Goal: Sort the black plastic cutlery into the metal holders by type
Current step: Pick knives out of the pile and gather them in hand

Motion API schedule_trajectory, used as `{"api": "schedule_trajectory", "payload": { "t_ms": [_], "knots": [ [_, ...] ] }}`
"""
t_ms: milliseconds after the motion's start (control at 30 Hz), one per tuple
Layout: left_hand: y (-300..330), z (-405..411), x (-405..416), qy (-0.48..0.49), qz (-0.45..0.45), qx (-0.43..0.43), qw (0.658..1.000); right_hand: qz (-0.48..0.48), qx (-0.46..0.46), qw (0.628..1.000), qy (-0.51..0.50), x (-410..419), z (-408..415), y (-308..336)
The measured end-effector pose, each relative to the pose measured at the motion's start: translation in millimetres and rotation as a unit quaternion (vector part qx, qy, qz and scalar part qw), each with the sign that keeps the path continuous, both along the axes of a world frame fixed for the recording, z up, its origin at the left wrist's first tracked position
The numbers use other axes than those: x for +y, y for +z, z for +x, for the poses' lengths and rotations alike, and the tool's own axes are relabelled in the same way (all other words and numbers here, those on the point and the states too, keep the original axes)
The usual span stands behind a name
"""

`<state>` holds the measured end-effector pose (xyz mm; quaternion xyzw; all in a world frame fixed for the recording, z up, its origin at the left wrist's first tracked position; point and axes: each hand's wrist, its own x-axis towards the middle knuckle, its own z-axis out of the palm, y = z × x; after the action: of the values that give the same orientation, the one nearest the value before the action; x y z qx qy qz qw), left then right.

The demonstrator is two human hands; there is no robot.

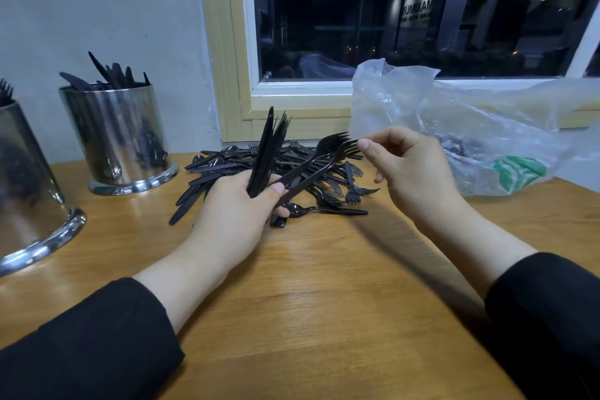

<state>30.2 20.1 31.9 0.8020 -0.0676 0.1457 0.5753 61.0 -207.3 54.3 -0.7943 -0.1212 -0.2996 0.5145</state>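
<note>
My left hand (237, 208) grips a bundle of black knives (268, 149) standing upright, and also two black forks (319, 161) that slant up to the right. My right hand (409, 169) hovers just right of the fork tines with its fingers loosely curled, and I see nothing held in it. Behind both hands a heap of loose black cutlery (227, 169) lies on the wooden table (324, 286). A metal holder (120, 136) at the back left contains knives. A second metal holder (26, 185) at the far left edge shows fork tines at its top.
A crumpled clear plastic bag (454, 127) with a green print lies at the right, against the window sill. The wall and the window frame (233, 75) close the table's far side. Black sleeves cover both forearms.
</note>
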Motion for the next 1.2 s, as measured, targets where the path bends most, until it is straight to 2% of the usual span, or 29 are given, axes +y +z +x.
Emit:
{"api": "schedule_trajectory", "payload": {
  "t_ms": [200,367,533,667,700,767,833,900,1067,1200],
  "knots": [
    [0.8,-7.4,-2.5,-0.104,-0.033,0.054,0.993,0.026,0.000,0.999,0.018,3.9,0.4,-4.3],
    [2.6,-9.9,-3.6,-0.139,-0.070,0.091,0.984,0.102,0.024,0.992,0.066,12.5,-1.5,-5.9],
    [0.0,-8.4,-4.1,-0.128,-0.003,0.078,0.989,0.093,0.010,0.994,0.061,12.9,-2.5,-6.6],
    [-3.3,-1.8,-0.4,-0.074,-0.008,0.064,0.995,0.061,-0.006,0.997,0.038,3.5,3.5,-5.5],
    [-3.5,-0.6,1.2,-0.062,-0.019,0.062,0.996,0.036,-0.007,0.999,0.016,-2.5,9.3,-8.4],
    [-4.2,1.5,3.6,-0.047,-0.033,0.053,0.997,-0.083,0.019,0.996,-0.032,-14.6,20.8,-16.6],
    [-5.4,3.3,4.8,-0.030,-0.037,0.039,0.998,-0.209,0.072,0.974,-0.040,-17.9,29.5,-25.0],
    [-6.6,5.8,5.7,-0.009,-0.031,0.028,0.999,-0.283,0.103,0.953,-0.035,-11.4,36.6,-27.9],
    [-4.1,8.4,6.8,0.000,-0.040,0.006,0.999,-0.363,0.147,0.919,-0.050,7.0,58.1,-28.0],
    [-4.5,10.1,8.4,0.008,-0.036,0.004,0.999,-0.377,0.143,0.913,-0.061,10.5,56.8,-28.7]
  ]
}}
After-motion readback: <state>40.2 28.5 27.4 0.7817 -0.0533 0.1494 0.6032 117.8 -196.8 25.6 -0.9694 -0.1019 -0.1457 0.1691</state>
